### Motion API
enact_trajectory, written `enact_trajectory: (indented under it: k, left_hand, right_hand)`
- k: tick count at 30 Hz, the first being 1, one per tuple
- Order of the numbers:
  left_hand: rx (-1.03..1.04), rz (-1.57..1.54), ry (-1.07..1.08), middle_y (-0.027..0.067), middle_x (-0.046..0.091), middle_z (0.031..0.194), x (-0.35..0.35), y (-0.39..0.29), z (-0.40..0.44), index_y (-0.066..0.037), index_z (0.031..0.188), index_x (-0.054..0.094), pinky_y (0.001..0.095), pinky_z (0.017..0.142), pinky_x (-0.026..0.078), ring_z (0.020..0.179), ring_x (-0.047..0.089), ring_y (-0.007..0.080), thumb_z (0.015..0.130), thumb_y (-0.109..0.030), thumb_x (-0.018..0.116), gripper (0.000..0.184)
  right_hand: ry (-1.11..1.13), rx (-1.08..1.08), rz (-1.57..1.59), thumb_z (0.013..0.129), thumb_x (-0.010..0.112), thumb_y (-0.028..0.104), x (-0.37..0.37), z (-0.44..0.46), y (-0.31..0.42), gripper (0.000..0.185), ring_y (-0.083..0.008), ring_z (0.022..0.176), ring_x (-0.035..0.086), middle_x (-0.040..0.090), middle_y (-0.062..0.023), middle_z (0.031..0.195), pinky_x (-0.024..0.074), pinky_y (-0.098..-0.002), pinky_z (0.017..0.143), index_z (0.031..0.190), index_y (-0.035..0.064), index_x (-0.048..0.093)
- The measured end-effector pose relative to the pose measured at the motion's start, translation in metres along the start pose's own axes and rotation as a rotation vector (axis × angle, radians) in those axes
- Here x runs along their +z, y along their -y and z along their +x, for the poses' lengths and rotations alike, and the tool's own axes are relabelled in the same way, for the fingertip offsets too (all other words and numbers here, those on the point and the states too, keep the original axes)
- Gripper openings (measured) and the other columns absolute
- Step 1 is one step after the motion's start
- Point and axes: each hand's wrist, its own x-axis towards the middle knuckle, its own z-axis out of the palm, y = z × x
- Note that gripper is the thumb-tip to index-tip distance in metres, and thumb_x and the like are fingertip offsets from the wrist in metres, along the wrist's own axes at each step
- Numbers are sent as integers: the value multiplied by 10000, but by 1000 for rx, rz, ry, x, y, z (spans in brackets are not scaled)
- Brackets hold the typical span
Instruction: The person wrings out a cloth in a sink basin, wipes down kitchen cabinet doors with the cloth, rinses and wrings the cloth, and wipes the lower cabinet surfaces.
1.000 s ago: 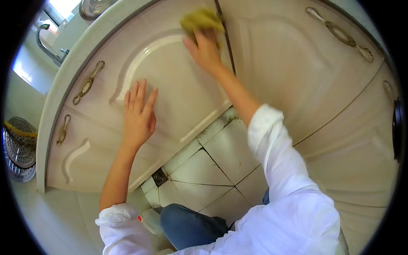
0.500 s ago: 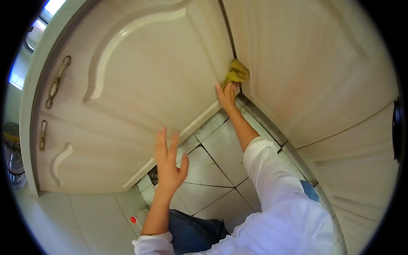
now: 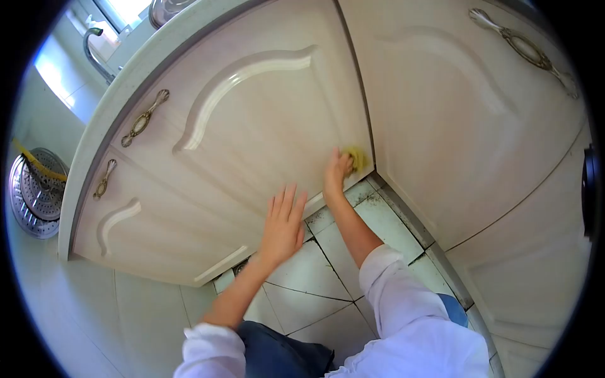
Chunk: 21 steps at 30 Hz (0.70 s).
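Observation:
A yellow cloth (image 3: pixel 358 160) is pressed against the lower right of a cream cabinet door (image 3: pixel 252 126), near the corner where two cabinet fronts meet. My right hand (image 3: pixel 338 169) is closed around the cloth; some of its fingers are hidden and slightly blurred. Lower and to the left, my left hand (image 3: pixel 282 225) is flat with fingers stretched out, against or just in front of the cabinet's lower part. It holds nothing.
Ornate metal handles (image 3: pixel 145 118) sit on the doors. Another cabinet door (image 3: pixel 435 126) stands to the right. Below is a floor of white tiles (image 3: pixel 305 268) with dark joints. A faucet (image 3: pixel 94 53) rises above the counter edge (image 3: pixel 94 132), and perforated metal strainers (image 3: pixel 39 192) hang at the left.
My view has tilted up and shifted left. The right hand has moved the cloth from the corner seam onto the left door. My left hand has come nearer to the right hand.

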Motion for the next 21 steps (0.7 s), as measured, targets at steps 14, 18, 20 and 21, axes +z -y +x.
enact_trajectory:
  k: [14,18,20,21]
  left_hand:
    - [473,318,-389,162,514,1287,-62,34,209,16,1266,466,444,1061,319,1243,443,314,742,-18,558,533]
    - [497,526,-235,151,532,1268,-49,19,193,35,1241,476,430,1042,336,1227,460,302,791,-98,545,474]
    - [481,467,-297,155,528,1269,-67,19,200,19,1246,478,433,1041,334,1227,460,301,791,-101,545,476]
    - [468,415,-355,160,523,1269,-84,19,200,3,1252,481,437,1041,333,1228,459,300,790,-104,546,478]
  right_hand:
    - [134,-1112,-389,834,592,186,10,13,158,421,-384,1078,491,539,-186,1161,392,-450,914,1222,43,512]
    - [309,-853,-355,829,603,195,-9,8,155,542,-414,1107,454,484,-237,1232,357,-465,956,1318,39,430]
    - [310,-1003,-312,832,604,225,4,13,165,578,-420,1151,409,442,-247,1276,316,-475,989,1340,36,404]
    - [309,-1148,-255,836,604,256,18,14,168,615,-425,1195,364,400,-257,1319,275,-485,1023,1362,32,377]
